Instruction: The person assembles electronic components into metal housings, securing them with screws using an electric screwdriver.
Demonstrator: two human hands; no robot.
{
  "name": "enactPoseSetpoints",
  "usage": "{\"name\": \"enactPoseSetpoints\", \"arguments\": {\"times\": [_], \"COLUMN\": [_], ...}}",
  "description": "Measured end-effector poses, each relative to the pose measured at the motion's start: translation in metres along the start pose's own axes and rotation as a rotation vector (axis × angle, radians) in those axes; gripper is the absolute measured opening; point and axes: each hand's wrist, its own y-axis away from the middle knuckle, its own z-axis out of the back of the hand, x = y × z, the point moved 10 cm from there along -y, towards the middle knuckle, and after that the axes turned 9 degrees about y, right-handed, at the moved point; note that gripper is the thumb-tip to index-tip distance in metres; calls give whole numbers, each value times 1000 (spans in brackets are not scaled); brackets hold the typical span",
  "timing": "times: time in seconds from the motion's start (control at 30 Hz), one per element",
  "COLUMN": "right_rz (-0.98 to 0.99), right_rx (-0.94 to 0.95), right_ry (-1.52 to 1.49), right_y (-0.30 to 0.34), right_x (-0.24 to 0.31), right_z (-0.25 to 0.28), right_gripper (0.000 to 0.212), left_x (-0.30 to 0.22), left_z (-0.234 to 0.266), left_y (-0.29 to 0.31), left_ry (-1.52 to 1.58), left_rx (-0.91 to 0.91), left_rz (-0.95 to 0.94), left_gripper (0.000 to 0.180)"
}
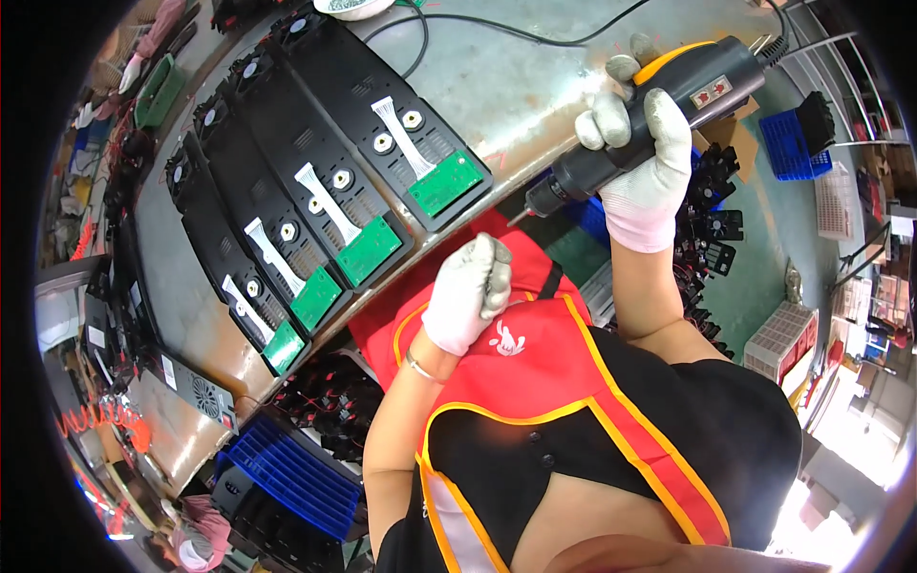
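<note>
Four black panels [368, 81] lie side by side on the metal workbench [530, 105], their lower ends lined up along its near edge. Each bears a green board [445, 183] at that end, with a white cable [402, 139] running from it toward the workbench's far edge, so laying out the boards looks done on all four. Whether any board is fixed down cannot be told: screws are too small to make out.

The right hand [657, 158] has its gloved fingers wrapped around a power screwdriver [712, 93], just beyond the near edge and to the right of the rightmost panel. Its tip points toward the person's lap and touches no panel, so no fastening appears under way at this moment; any driving left to do cannot be counted. The left hand [468, 294] is clenched in front of the red apron [535, 372], off the near edge; whether it encloses anything cannot be told.
</note>
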Motion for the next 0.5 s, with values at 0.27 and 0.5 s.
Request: {"name": "enactPoseSetpoints", "arguments": {"times": [0.27, 0.5], "right_rz": [83, -60], "right_rx": [149, 109], "right_ry": [47, -98], "right_y": [6, 11], "right_x": [-9, -26], "right_z": [-19, -12], "right_gripper": [45, 36], "left_x": [-11, -15], "left_z": [-3, 1], "left_y": [2, 5], "left_ry": [253, 215], "left_rx": [151, 133], "left_rz": [-111, -215], "left_gripper": [40, 36]}}
